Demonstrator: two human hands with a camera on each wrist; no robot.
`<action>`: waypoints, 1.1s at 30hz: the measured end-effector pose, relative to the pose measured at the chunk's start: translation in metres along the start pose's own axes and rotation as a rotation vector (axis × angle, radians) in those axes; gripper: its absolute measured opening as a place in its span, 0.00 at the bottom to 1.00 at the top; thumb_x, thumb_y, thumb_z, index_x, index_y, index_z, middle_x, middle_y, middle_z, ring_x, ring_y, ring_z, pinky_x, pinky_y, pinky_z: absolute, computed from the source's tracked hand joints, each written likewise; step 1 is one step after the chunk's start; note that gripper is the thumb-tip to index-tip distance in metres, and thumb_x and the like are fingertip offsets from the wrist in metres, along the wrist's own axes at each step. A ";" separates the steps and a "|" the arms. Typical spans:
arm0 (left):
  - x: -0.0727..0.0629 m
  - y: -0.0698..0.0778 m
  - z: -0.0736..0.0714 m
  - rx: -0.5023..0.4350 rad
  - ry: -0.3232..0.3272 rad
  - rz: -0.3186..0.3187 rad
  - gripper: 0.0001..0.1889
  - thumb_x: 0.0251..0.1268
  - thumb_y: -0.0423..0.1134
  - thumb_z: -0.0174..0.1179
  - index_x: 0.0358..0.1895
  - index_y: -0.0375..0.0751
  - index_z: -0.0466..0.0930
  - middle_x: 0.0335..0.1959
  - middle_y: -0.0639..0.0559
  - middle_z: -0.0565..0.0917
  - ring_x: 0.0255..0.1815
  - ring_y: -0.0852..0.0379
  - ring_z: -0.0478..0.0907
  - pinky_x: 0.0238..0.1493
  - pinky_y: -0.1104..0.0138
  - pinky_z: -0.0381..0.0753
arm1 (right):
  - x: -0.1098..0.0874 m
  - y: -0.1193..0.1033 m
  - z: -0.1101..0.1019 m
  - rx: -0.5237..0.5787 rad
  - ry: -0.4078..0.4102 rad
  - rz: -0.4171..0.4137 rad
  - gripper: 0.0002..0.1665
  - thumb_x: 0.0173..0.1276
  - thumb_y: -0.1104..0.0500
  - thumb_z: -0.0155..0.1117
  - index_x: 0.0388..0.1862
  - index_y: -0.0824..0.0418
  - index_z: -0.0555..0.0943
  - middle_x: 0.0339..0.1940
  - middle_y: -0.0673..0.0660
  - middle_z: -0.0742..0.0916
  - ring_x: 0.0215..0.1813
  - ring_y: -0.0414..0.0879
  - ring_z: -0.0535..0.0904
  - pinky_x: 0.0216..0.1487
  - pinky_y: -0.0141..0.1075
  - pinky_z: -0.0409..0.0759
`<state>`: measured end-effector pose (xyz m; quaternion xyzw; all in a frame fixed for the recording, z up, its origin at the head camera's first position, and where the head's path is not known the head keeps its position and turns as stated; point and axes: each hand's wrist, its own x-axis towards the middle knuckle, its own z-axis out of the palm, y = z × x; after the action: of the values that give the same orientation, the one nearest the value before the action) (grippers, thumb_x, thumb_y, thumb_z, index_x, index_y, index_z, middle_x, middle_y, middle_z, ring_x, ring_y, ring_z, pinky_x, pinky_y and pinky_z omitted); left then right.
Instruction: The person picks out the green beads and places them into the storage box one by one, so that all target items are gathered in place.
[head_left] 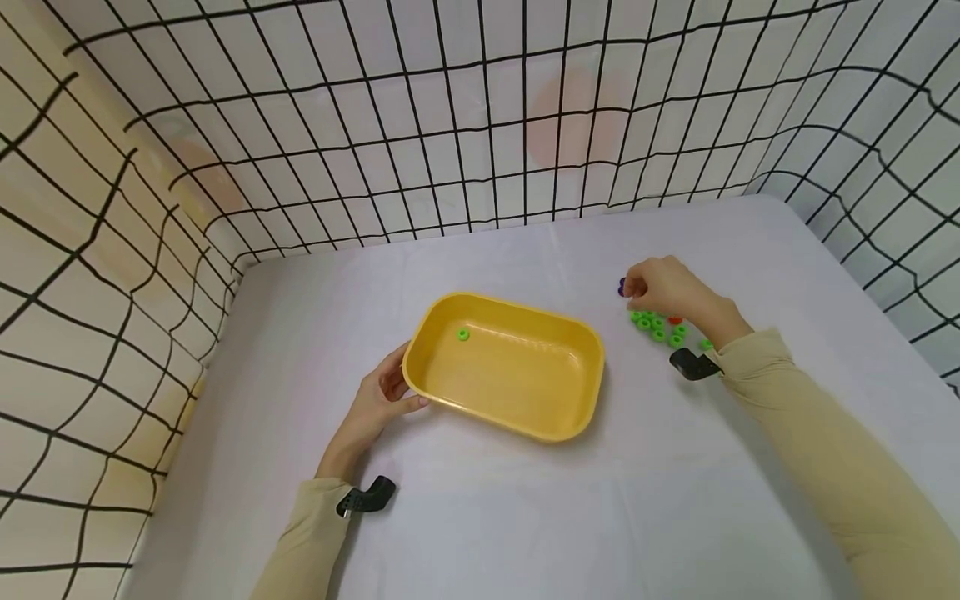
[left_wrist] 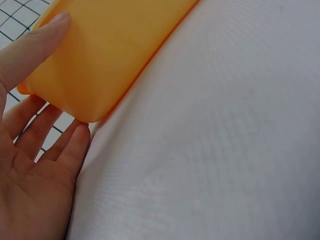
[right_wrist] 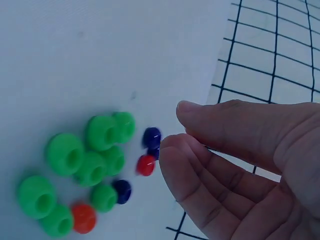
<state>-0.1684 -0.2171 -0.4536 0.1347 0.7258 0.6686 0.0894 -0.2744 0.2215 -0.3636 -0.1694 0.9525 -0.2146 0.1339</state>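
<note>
A yellow plastic tray point(head_left: 502, 421) stands mid-table with one green bead point(head_left: 463, 334) on its floor. My left hand point(head_left: 375, 407) holds the tray's left end. In the left wrist view, the thumb point(left_wrist: 37, 47) lies on the tray's outer wall and the other fingers reach round its corner. At the right, my right hand point(head_left: 667, 292) hovers over loose beads, thumb and forefinger slightly apart with nothing seen between them. Close to those fingertips, in the right wrist view, are dark blue beads point(right_wrist: 152, 137) and a red bead point(right_wrist: 145, 165). Several green beads point(right_wrist: 65, 154) cluster beside them.
An orange-red bead point(right_wrist: 84, 218) lies among the green ones. One green bead point(head_left: 706, 344) sits apart, near the right wrist strap point(head_left: 693, 364). Black wire mesh point(head_left: 487, 108) borders the back and both sides of the white-covered table point(head_left: 480, 517).
</note>
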 end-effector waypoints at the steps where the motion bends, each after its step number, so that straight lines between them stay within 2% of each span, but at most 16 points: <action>1: 0.001 0.000 0.000 -0.002 0.001 0.002 0.45 0.53 0.25 0.71 0.76 0.39 0.59 0.75 0.43 0.64 0.72 0.39 0.65 0.67 0.74 0.70 | -0.001 0.004 0.001 0.011 -0.006 0.018 0.08 0.63 0.65 0.68 0.37 0.68 0.80 0.33 0.60 0.83 0.32 0.51 0.75 0.34 0.40 0.79; 5: 0.001 -0.002 0.001 -0.007 -0.010 0.017 0.45 0.53 0.23 0.70 0.76 0.38 0.58 0.75 0.40 0.64 0.71 0.39 0.66 0.66 0.73 0.71 | -0.005 0.016 0.007 0.039 -0.020 0.060 0.12 0.62 0.63 0.68 0.41 0.70 0.80 0.36 0.63 0.83 0.30 0.50 0.76 0.31 0.40 0.81; 10: 0.001 -0.004 0.001 -0.030 -0.016 0.027 0.46 0.52 0.23 0.70 0.76 0.38 0.58 0.75 0.41 0.64 0.71 0.38 0.66 0.66 0.72 0.72 | -0.008 0.024 0.014 0.010 -0.001 0.055 0.13 0.60 0.63 0.71 0.39 0.71 0.80 0.35 0.63 0.84 0.38 0.54 0.76 0.44 0.48 0.80; 15: -0.001 -0.005 0.002 -0.044 -0.017 0.021 0.46 0.52 0.24 0.71 0.75 0.38 0.59 0.75 0.40 0.64 0.70 0.38 0.67 0.65 0.72 0.73 | -0.008 0.027 0.022 0.029 -0.010 0.084 0.13 0.59 0.64 0.71 0.39 0.71 0.81 0.35 0.63 0.83 0.39 0.55 0.75 0.46 0.50 0.79; 20: -0.002 -0.005 0.002 -0.032 -0.022 0.022 0.45 0.52 0.25 0.71 0.75 0.38 0.59 0.74 0.40 0.65 0.69 0.37 0.68 0.65 0.71 0.73 | -0.007 0.025 0.023 0.022 -0.006 0.082 0.11 0.59 0.64 0.71 0.37 0.70 0.81 0.35 0.62 0.84 0.38 0.55 0.76 0.44 0.49 0.79; 26: 0.000 -0.002 0.000 -0.020 -0.022 0.052 0.44 0.54 0.25 0.70 0.75 0.36 0.59 0.74 0.38 0.64 0.70 0.36 0.66 0.66 0.72 0.72 | -0.002 0.022 0.022 0.019 0.004 0.057 0.07 0.59 0.66 0.70 0.33 0.67 0.81 0.32 0.60 0.84 0.35 0.52 0.75 0.39 0.44 0.79; 33: -0.001 -0.001 -0.002 -0.029 -0.015 0.029 0.45 0.53 0.26 0.71 0.75 0.37 0.59 0.74 0.40 0.64 0.71 0.37 0.66 0.66 0.72 0.72 | 0.003 0.016 0.023 0.001 -0.012 0.091 0.06 0.60 0.65 0.70 0.34 0.67 0.82 0.31 0.59 0.84 0.33 0.51 0.76 0.36 0.41 0.79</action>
<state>-0.1679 -0.2191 -0.4544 0.1487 0.7134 0.6793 0.0869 -0.2742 0.2257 -0.3918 -0.1269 0.9583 -0.2079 0.1493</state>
